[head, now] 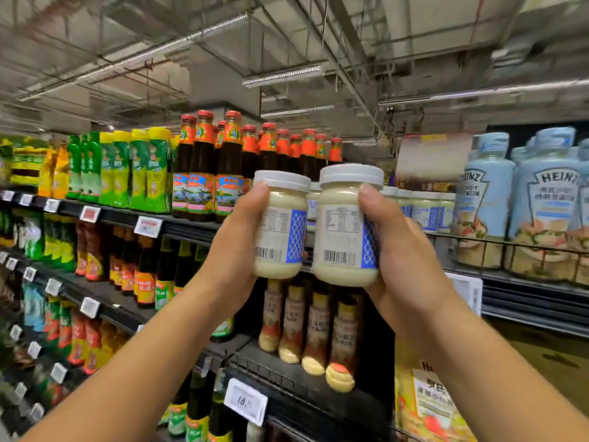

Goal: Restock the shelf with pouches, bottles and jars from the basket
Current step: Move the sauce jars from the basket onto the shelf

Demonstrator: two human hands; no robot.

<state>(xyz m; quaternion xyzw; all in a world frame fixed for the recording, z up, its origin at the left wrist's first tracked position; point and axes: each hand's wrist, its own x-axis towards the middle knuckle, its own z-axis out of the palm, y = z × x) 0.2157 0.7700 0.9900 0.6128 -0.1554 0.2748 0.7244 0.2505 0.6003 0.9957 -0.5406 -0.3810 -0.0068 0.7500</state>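
**Two jars held up by the shelf**

The left hand (237, 247) is wrapped round the left jar (280, 224), which is full of creamy white sauce. The right hand (404, 260) is wrapped round the right jar (341, 224), just beside it. Both jars are upright in the air. Behind them, the top shelf (191, 226) holds matching jars (424, 212) and red-capped bottles (204, 167).

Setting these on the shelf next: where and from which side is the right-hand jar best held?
Grip the right-hand jar round its labelled body, below the white lid, from its right side, as the right hand does. It is near upright and straight-walled, and the other jar in the left hand crowds its left.
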